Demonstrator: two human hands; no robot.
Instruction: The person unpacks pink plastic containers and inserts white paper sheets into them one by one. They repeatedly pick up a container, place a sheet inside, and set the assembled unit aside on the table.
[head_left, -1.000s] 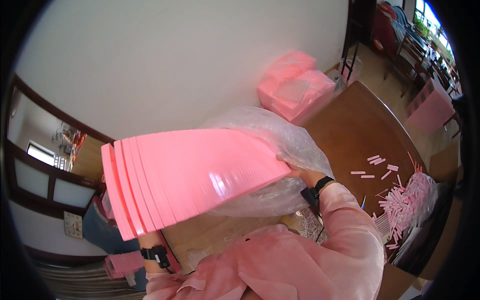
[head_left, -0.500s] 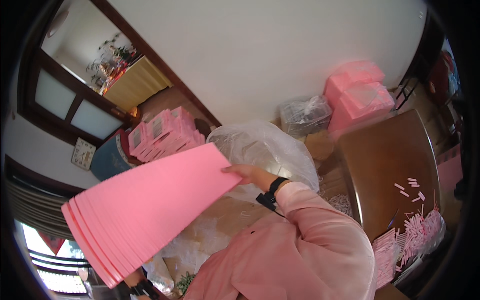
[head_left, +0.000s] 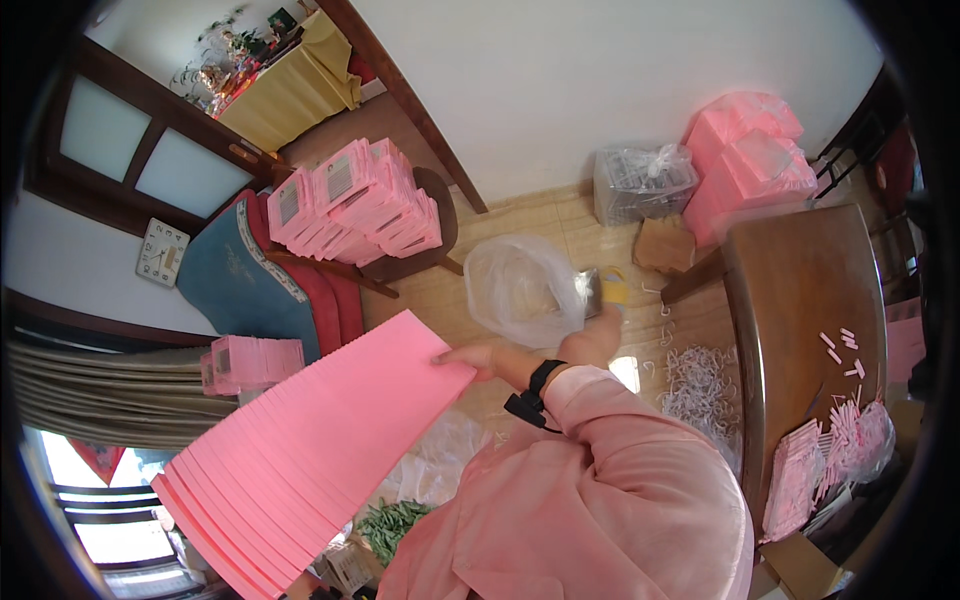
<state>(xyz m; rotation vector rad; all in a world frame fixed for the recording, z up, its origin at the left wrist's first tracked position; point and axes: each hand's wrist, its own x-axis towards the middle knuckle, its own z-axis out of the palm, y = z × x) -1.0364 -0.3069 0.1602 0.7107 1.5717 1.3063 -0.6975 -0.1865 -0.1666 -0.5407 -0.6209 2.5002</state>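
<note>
A long, slightly fanned stack of thin pink sheets (head_left: 320, 440) stretches across the lower left in front of me. My right hand (head_left: 475, 360), with a black band at the wrist, is closed on its upper right end, thumb on top. Only a sliver of my left hand (head_left: 302, 586) shows beneath the lower end of the stack; its fingers are hidden. Beyond the sheets, a clear plastic bag (head_left: 520, 290) lies on the floor near a foot (head_left: 592, 338).
Pink packages are piled on a chair (head_left: 425, 215); more pink boxes (head_left: 255, 362) stand left. Wrapped pink bundles (head_left: 745, 170) and a grey wrapped bundle (head_left: 640, 185) line the wall. The brown table (head_left: 790, 290) holds small pink sticks (head_left: 845, 440). White strips (head_left: 700, 390) litter the floor.
My view has shifted, showing more floor and the chair. The stack's lower end has dropped toward the bottom edge. The plastic bag looks smaller and flatter. My right hand keeps its grip.
</note>
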